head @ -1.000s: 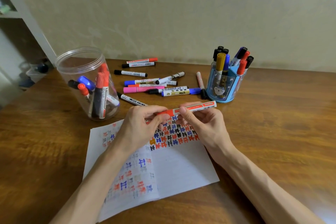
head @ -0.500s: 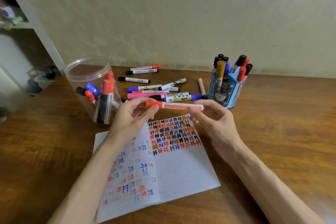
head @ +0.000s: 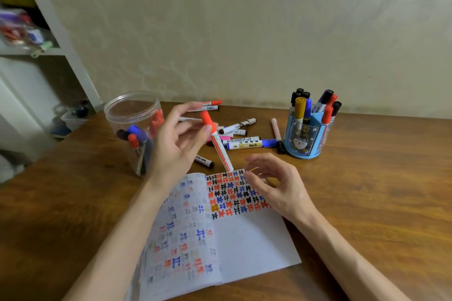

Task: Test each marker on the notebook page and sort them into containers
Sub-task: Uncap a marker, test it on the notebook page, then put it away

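My left hand (head: 177, 146) pinches a capped red marker (head: 220, 149) just below its cap. The marker slants with the red cap up and the tail end down, just over the top edge of the open notebook (head: 244, 239). The right-hand page carries rows of red, blue and black test marks. My right hand (head: 278, 186) hovers over those marks beside the marker's tail, with fingers loosely curled and nothing in them. A clear plastic jar (head: 127, 115) with several markers stands to the left. A blue pen holder (head: 303, 146) with several markers stands at the right.
Several loose markers (head: 244, 145) lie on the wooden table (head: 379, 190) between jar and holder, and one black-capped marker (head: 204, 161) lies close to the notebook. A wall runs behind the table. A white shelf unit (head: 49, 32) stands at the far left.
My right hand let go of the red marker and dropped toward the page. My left hand swung the marker from level to slanted, cap up, nearer the jar.
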Demonstrator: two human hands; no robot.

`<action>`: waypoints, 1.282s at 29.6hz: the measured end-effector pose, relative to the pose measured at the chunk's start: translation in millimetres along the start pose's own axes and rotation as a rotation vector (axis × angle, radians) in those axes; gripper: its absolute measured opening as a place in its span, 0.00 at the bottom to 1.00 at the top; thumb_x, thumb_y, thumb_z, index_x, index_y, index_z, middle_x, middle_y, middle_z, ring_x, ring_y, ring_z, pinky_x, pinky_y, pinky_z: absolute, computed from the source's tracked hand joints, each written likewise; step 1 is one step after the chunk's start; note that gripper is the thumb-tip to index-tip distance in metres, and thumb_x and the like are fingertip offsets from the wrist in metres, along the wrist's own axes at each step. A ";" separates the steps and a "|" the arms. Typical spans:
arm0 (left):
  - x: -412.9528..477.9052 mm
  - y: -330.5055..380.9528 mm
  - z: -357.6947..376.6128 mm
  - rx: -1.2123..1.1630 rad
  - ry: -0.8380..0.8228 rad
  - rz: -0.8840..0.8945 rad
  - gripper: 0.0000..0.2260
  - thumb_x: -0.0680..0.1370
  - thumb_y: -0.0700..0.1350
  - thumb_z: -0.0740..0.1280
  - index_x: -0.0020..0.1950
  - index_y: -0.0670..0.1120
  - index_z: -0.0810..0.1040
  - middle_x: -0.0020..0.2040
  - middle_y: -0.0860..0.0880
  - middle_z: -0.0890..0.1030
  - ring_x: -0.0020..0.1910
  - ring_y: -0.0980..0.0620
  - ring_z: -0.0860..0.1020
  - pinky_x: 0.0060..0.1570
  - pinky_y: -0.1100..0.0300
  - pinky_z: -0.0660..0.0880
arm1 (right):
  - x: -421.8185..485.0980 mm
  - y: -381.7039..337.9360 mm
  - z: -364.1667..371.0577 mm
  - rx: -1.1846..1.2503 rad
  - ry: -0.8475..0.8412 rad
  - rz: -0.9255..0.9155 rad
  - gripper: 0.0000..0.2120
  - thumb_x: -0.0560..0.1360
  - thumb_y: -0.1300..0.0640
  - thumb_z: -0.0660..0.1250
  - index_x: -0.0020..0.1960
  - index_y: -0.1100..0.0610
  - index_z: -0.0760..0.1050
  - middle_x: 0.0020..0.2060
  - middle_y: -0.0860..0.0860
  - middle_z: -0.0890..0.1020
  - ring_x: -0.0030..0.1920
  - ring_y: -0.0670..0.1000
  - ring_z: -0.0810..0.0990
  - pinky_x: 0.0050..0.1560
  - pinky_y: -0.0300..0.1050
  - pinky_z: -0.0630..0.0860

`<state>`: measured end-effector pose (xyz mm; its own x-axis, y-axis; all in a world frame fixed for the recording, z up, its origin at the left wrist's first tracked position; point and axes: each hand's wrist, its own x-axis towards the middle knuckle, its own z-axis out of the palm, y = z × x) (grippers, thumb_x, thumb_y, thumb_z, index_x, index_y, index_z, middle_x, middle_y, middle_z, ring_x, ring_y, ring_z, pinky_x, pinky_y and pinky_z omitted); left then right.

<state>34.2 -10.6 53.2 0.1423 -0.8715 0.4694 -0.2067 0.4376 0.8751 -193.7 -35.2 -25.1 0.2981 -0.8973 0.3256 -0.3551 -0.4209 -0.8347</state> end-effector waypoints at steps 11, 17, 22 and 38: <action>50.1 51.9 -73.3 0.214 0.487 0.455 0.12 0.83 0.42 0.69 0.65 0.44 0.73 0.57 0.40 0.84 0.56 0.47 0.85 0.57 0.46 0.82 | -5.2 11.3 -10.1 -0.037 0.057 0.030 0.14 0.78 0.53 0.72 0.63 0.43 0.79 0.51 0.42 0.86 0.52 0.41 0.85 0.50 0.42 0.86; 51.7 36.4 -103.5 0.470 0.464 0.327 0.14 0.82 0.42 0.70 0.67 0.46 0.76 0.54 0.48 0.85 0.55 0.54 0.84 0.54 0.63 0.80 | 2.7 8.4 3.8 -0.014 0.035 0.015 0.14 0.78 0.55 0.73 0.62 0.42 0.80 0.51 0.42 0.86 0.51 0.42 0.86 0.48 0.42 0.86; 40.8 13.3 -110.1 0.612 0.389 0.198 0.15 0.81 0.45 0.71 0.67 0.52 0.76 0.56 0.54 0.84 0.56 0.62 0.82 0.52 0.68 0.80 | 7.0 6.2 10.7 0.021 0.026 -0.004 0.14 0.79 0.57 0.73 0.61 0.42 0.80 0.49 0.38 0.85 0.50 0.44 0.87 0.48 0.38 0.84; 25.3 -34.7 -105.9 0.808 0.367 0.302 0.17 0.78 0.58 0.71 0.58 0.47 0.82 0.63 0.49 0.79 0.66 0.53 0.73 0.66 0.46 0.73 | 9.5 10.3 12.2 0.012 0.017 0.003 0.13 0.79 0.57 0.72 0.60 0.42 0.81 0.49 0.39 0.86 0.50 0.43 0.86 0.48 0.38 0.84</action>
<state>147.5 -24.4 47.2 0.2405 -0.5615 0.7918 -0.8749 0.2278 0.4273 -183.7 -46.5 -36.1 0.2818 -0.9008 0.3303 -0.3456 -0.4165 -0.8409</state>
